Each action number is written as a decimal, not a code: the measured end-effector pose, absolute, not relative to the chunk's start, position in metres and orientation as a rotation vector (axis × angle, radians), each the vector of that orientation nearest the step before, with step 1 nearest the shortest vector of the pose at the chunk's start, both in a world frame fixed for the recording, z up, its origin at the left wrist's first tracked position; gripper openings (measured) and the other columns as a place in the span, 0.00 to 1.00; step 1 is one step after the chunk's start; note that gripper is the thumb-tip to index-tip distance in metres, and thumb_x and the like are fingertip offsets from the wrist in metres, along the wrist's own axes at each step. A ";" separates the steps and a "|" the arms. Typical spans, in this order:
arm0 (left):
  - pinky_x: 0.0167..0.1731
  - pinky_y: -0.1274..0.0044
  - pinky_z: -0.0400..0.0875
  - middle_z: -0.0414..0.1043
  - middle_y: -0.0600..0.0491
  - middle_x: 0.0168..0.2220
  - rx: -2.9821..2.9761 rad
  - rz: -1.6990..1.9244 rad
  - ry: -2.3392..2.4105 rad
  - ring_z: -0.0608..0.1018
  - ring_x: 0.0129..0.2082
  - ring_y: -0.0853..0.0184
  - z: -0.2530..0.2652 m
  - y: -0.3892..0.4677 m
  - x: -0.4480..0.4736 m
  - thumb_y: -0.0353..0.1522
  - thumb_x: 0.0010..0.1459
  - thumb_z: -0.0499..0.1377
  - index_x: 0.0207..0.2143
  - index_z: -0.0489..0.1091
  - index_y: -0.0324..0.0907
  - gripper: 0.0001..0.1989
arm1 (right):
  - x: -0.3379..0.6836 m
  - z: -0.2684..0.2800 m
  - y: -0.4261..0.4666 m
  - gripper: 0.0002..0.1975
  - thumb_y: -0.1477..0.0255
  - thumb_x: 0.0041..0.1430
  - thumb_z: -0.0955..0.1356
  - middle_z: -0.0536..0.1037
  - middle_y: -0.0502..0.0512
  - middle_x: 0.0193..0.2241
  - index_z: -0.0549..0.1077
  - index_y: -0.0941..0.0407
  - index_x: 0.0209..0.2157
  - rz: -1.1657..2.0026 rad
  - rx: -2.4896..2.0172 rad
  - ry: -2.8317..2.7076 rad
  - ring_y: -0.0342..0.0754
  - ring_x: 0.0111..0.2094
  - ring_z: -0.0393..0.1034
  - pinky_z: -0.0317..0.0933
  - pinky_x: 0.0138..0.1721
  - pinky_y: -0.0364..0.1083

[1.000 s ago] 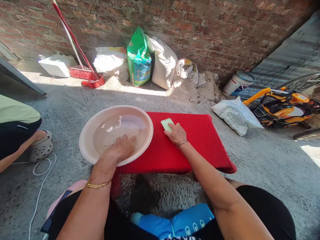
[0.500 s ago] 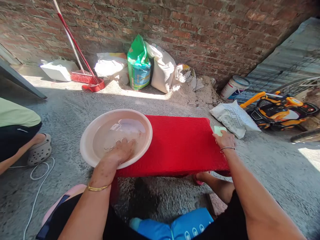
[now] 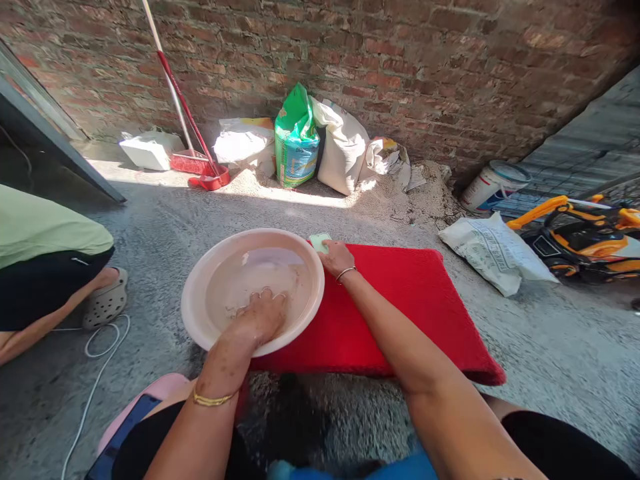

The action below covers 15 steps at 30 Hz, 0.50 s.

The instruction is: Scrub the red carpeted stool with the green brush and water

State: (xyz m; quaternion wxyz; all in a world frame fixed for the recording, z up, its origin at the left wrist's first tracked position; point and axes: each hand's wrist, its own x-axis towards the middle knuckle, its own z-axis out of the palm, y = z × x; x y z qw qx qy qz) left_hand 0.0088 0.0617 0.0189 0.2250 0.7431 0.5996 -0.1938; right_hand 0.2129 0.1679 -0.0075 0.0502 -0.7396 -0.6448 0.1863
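Two bare hands are at work over a red cloth (image 3: 405, 313) that lies flat above the concrete floor (image 3: 165, 247). On its left end stands a wide pale pink basin (image 3: 197, 317), with water (image 3: 240, 277) in it and its rim reaching past the cloth's edge. The left hand (image 3: 265, 317) dips into the basin; its knuckles show a little apart, but I cannot tell how the fingertips stand under the surface. The right hand (image 3: 337, 258) has its fingers closed on a pale green block (image 3: 320, 243), at the far left part of the cloth, just beside the basin. A gold bracelet (image 3: 215, 400) circles the left wrist, a thin bangle (image 3: 346, 273) the right. Left of the basin, well apart, another person's leg wears a grey clog (image 3: 106, 303), with a white cord (image 3: 93, 397) near it. Sacks (image 3: 345, 150) and a broom (image 3: 187, 120) stand by the brick wall (image 3: 400, 87).
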 end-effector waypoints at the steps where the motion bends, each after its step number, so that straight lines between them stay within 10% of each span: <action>1: 0.56 0.50 0.72 0.64 0.36 0.64 2.052 -0.536 1.654 0.70 0.64 0.41 0.018 0.062 0.008 0.31 0.70 0.46 0.72 0.60 0.47 0.29 | 0.206 -0.009 0.173 0.27 0.54 0.72 0.61 0.72 0.63 0.61 0.69 0.47 0.67 0.576 -2.230 -2.008 0.56 0.57 0.73 0.65 0.53 0.50; 15: 0.57 0.53 0.71 0.63 0.36 0.67 2.019 -0.603 1.720 0.70 0.64 0.43 0.027 0.062 0.012 0.33 0.71 0.45 0.72 0.60 0.47 0.29 | 0.400 -0.020 0.163 0.29 0.56 0.66 0.66 0.72 0.67 0.60 0.72 0.49 0.66 0.321 -2.639 -1.442 0.60 0.57 0.71 0.62 0.54 0.53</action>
